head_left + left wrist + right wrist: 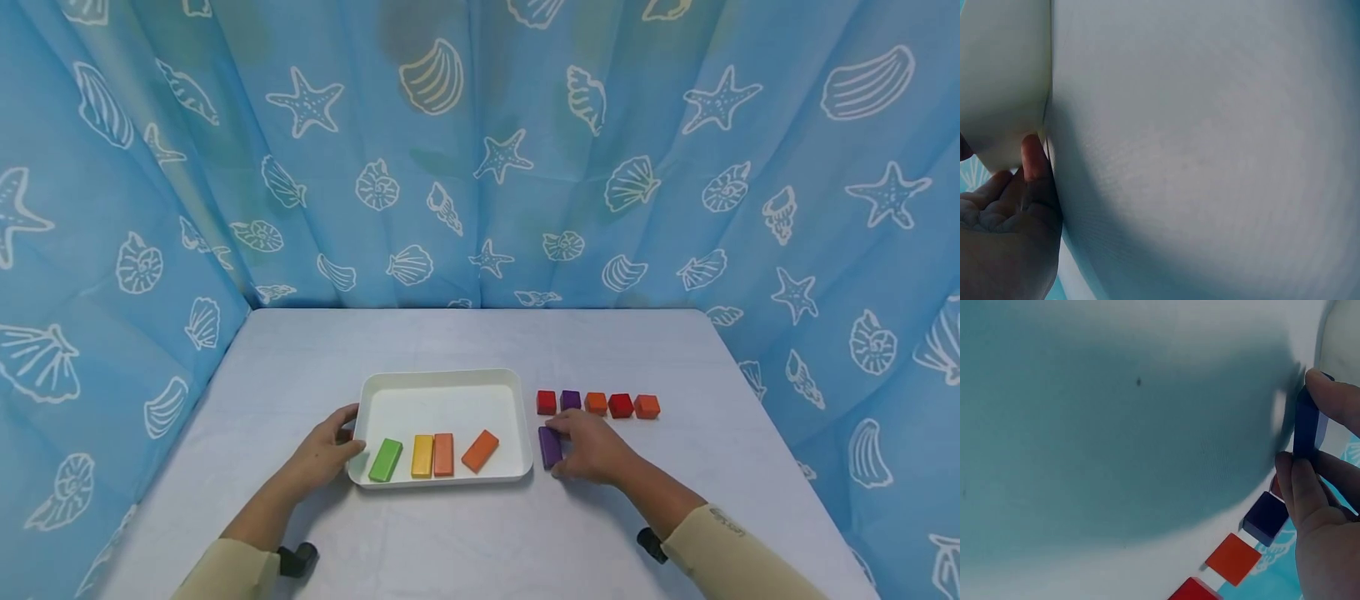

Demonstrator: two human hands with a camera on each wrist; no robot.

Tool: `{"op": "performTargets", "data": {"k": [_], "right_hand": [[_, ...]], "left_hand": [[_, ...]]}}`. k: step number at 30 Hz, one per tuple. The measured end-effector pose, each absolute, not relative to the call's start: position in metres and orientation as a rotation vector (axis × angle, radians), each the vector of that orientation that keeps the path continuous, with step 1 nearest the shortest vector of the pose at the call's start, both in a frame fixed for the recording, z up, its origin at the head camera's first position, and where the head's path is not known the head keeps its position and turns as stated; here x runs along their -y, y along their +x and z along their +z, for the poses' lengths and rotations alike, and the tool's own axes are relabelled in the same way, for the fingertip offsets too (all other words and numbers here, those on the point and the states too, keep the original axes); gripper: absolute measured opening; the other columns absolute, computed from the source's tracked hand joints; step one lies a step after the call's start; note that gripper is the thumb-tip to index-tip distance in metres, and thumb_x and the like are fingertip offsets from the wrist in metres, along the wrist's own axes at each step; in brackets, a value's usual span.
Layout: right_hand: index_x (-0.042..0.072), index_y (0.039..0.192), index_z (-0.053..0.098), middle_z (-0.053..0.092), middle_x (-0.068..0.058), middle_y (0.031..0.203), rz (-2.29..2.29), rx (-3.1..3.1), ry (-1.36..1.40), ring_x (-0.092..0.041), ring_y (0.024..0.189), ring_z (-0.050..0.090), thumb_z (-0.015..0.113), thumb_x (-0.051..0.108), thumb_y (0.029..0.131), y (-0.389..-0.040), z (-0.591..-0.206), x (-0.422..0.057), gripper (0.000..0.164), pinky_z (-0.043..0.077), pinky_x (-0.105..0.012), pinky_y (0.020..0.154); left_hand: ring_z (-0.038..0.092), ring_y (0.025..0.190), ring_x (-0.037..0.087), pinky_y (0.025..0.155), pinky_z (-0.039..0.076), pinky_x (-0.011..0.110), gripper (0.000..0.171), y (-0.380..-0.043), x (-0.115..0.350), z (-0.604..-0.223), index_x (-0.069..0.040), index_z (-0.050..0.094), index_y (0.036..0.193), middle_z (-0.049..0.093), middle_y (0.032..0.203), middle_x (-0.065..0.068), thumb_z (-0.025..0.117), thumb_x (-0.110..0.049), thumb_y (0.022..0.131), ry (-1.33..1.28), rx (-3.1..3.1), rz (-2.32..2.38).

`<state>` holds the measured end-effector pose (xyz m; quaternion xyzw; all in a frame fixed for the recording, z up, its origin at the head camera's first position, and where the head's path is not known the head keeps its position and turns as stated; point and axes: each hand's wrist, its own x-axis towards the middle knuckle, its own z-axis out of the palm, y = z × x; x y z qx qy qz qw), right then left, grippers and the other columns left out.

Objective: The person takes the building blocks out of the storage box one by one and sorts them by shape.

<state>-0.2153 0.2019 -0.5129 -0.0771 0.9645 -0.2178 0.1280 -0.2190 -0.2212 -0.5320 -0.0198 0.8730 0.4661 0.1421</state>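
A white tray (442,402) lies on the table, and my left hand (324,454) holds its left side, with thumb and fingers at the edge. In the left wrist view, fingers (1035,159) touch the tray's outer wall (1007,69). Just right of the tray, my right hand (596,448) pinches a long purple block (550,448) between thumb and fingers; the right wrist view shows the same purple block (1307,425) between them. Inside the tray lie a green block (386,460), a yellow block (422,456), a light orange block (443,454) and a tilted orange block (480,451).
Behind my right hand runs a row of small cubes: a red cube (546,402), a purple cube (570,400), an orange cube (596,403), another red cube (621,406) and another orange cube (647,407). A blue shell-patterned curtain (480,208) surrounds the white table (420,542).
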Motion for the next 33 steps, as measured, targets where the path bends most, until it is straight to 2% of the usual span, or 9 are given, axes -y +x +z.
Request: {"op": "performTargets", "data": {"k": [11,19,23,26,29,33], "right_hand": [[0.008,0.138,0.073,0.066,-0.012,0.136,-0.501,-2.834,-0.252,-0.035,0.129,0.060,0.101,0.022,0.071,-0.218,-0.513,-0.198,0.073,0.062,-0.051,0.092],[0.007,0.141,0.070,0.067,-0.012,0.136,-0.506,-2.829,-0.244,-0.034,0.128,0.061,0.102,0.022,0.071,-0.218,-0.513,-0.198,0.078,0.062,-0.050,0.094],[0.007,0.141,0.069,0.069,-0.009,0.128,-0.540,-2.822,-0.205,-0.030,0.120,0.064,0.102,0.022,0.071,-0.216,-0.508,-0.198,0.079,0.063,-0.048,0.091],[0.007,0.140,0.070,0.071,-0.008,0.119,-0.591,-2.828,-0.167,-0.027,0.109,0.067,0.100,0.021,0.073,-0.216,-0.500,-0.197,0.075,0.065,-0.042,0.082],[0.008,0.139,0.071,0.071,-0.008,0.117,-0.644,-2.838,-0.159,-0.026,0.105,0.068,0.098,0.020,0.076,-0.218,-0.490,-0.191,0.069,0.066,-0.038,0.076],[0.009,0.138,0.072,0.073,-0.008,0.121,-0.752,-2.799,-0.211,-0.027,0.109,0.070,0.093,0.022,0.084,-0.221,-0.477,-0.169,0.059,0.065,-0.039,0.080]], "left_hand": [[0.043,0.146,0.049,0.117,0.039,0.064,0.071,-0.217,0.220,-0.529,-0.001,0.031,0.165,0.040,0.163,0.027,0.064,-0.013,0.104,-0.066,-2.512,1.353],[0.043,0.146,0.049,0.117,0.038,0.065,0.072,-0.217,0.221,-0.530,0.000,0.031,0.165,0.040,0.163,0.028,0.064,-0.013,0.103,-0.052,-2.509,1.362],[0.042,0.146,0.049,0.116,0.039,0.065,0.072,-0.216,0.222,-0.531,-0.001,0.031,0.165,0.040,0.164,0.027,0.064,-0.013,0.103,-0.063,-2.512,1.355],[0.042,0.147,0.049,0.116,0.039,0.065,0.072,-0.217,0.222,-0.531,-0.004,0.032,0.166,0.040,0.164,0.026,0.065,-0.015,0.103,-0.078,-2.516,1.345],[0.042,0.147,0.049,0.116,0.039,0.065,0.072,-0.218,0.221,-0.530,-0.005,0.032,0.166,0.041,0.163,0.026,0.065,-0.016,0.103,-0.080,-2.516,1.339],[0.042,0.147,0.049,0.115,0.040,0.066,0.072,-0.219,0.221,-0.529,-0.004,0.032,0.166,0.043,0.162,0.027,0.066,-0.015,0.103,-0.083,-2.507,1.347]]}}
